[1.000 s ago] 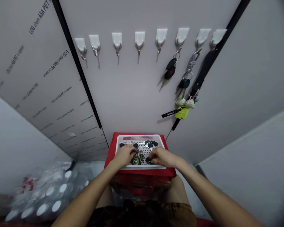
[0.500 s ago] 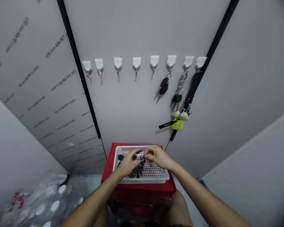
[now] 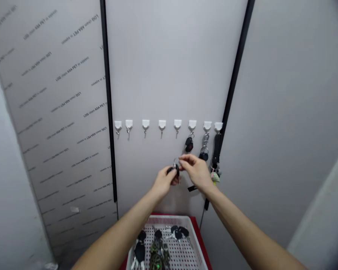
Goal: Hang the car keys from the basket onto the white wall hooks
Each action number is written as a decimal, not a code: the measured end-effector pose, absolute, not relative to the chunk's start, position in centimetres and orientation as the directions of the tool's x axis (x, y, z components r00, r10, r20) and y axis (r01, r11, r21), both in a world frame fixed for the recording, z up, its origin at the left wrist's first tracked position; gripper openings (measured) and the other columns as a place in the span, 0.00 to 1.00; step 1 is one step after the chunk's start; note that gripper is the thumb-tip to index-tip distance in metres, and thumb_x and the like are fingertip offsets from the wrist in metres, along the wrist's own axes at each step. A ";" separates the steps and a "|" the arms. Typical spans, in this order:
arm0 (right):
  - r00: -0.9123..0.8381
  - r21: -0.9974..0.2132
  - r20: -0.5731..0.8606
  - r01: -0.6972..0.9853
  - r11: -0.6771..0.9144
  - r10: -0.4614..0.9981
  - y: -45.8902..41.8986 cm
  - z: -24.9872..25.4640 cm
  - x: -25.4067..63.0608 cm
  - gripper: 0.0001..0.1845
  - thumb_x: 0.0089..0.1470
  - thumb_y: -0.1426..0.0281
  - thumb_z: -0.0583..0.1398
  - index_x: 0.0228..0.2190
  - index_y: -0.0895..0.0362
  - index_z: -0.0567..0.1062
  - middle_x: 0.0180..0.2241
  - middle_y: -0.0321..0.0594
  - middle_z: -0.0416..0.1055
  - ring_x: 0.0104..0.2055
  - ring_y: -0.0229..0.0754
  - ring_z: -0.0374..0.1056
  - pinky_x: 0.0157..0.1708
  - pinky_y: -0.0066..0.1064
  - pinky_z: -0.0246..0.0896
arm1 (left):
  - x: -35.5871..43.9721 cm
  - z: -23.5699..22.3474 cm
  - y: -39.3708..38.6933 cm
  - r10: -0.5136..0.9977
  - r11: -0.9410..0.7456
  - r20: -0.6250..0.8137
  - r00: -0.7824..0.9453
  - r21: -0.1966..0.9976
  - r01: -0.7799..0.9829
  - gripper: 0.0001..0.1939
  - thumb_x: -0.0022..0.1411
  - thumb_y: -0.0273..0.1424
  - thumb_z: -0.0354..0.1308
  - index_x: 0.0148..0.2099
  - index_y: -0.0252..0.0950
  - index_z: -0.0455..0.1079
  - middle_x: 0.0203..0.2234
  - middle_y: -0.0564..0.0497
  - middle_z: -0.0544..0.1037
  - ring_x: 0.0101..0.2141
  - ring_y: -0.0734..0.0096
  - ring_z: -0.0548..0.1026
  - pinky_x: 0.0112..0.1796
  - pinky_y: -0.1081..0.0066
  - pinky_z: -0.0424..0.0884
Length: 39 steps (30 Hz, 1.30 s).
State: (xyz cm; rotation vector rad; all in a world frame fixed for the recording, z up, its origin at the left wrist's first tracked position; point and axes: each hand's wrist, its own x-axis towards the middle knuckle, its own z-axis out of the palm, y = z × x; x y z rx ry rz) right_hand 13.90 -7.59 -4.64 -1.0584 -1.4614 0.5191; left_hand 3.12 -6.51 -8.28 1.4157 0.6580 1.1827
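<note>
The black key bunch (image 3: 173, 170) sits pinched between the left hand's (image 3: 162, 181) thumb and fingers, its ring (image 3: 174, 161) projecting above them. The right hand's (image 3: 198, 173) fingertips meet that ring's side; whether they grip it, I cannot tell. Wall hooks (image 3: 177, 125) line up above.

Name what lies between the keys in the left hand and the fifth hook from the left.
In the head view, only bare wall panel shows between the held keys and that hook.
</note>
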 end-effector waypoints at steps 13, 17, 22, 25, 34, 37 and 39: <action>0.301 -0.703 0.673 0.547 0.455 0.676 -2.4 1.7 13.3 0.10 0.37 0.74 0.51 0.25 0.61 0.68 0.20 0.37 0.66 0.22 0.34 0.63 0.25 0.27 0.59 | 5.2 -0.6 -2.6 0.939 -0.282 0.310 0.152 0.942 -0.183 0.04 0.47 0.21 0.46 0.28 0.30 0.60 0.14 0.56 0.62 0.15 0.85 0.62 0.18 0.82 0.58; 0.282 -0.663 0.707 0.582 0.470 0.649 -2.6 0.8 13.4 0.11 0.37 0.74 0.50 0.27 0.62 0.68 0.23 0.38 0.67 0.23 0.33 0.63 0.28 0.28 0.58 | 4.8 -2.1 -2.5 0.949 -0.257 0.271 0.160 0.961 -0.106 0.06 0.46 0.21 0.46 0.31 0.29 0.61 0.16 0.55 0.64 0.16 0.84 0.64 0.19 0.81 0.59; 0.227 -0.530 0.802 0.698 0.481 0.553 -4.5 -3.7 13.8 0.13 0.38 0.74 0.50 0.31 0.61 0.67 0.30 0.40 0.66 0.25 0.33 0.61 0.30 0.28 0.56 | 3.1 -6.8 -2.6 0.957 -0.262 0.250 0.145 0.962 0.071 0.16 0.47 0.23 0.47 0.41 0.27 0.57 0.24 0.50 0.68 0.21 0.81 0.66 0.26 0.77 0.63; 0.015 -0.481 0.687 0.759 0.439 0.727 -6.5 -10.1 14.1 0.12 0.39 0.74 0.50 0.30 0.61 0.68 0.28 0.39 0.67 0.26 0.33 0.61 0.30 0.26 0.55 | 1.4 -12.6 -3.7 0.954 -0.281 0.237 0.185 0.922 0.267 0.17 0.47 0.23 0.46 0.43 0.28 0.57 0.28 0.47 0.69 0.26 0.77 0.67 0.30 0.74 0.64; -0.240 -0.223 0.073 0.942 0.251 0.968 -8.8 -23.7 15.4 0.13 0.41 0.77 0.49 0.29 0.60 0.69 0.32 0.44 0.67 0.38 0.40 0.59 0.36 0.27 0.51 | -1.5 -25.7 -8.8 0.912 -0.394 0.151 0.382 0.579 0.714 0.12 0.47 0.24 0.46 0.37 0.33 0.63 0.34 0.48 0.68 0.36 0.71 0.64 0.40 0.70 0.58; -0.216 -0.116 -0.021 0.970 0.213 0.976 -8.3 -23.8 15.2 0.14 0.40 0.80 0.47 0.29 0.62 0.69 0.32 0.48 0.66 0.37 0.41 0.60 0.34 0.28 0.52 | -1.5 -26.0 -8.8 0.895 -0.425 0.132 0.426 0.540 0.727 0.12 0.47 0.25 0.46 0.36 0.33 0.63 0.33 0.48 0.68 0.37 0.71 0.64 0.41 0.70 0.57; -0.203 -0.087 -0.059 0.976 0.198 0.977 -7.9 -23.9 14.9 0.15 0.39 0.82 0.47 0.28 0.63 0.69 0.32 0.51 0.66 0.36 0.43 0.61 0.32 0.28 0.52 | -1.5 -26.1 -8.7 0.893 -0.430 0.130 0.431 0.530 0.731 0.11 0.47 0.25 0.45 0.36 0.33 0.63 0.33 0.49 0.68 0.37 0.72 0.63 0.41 0.71 0.57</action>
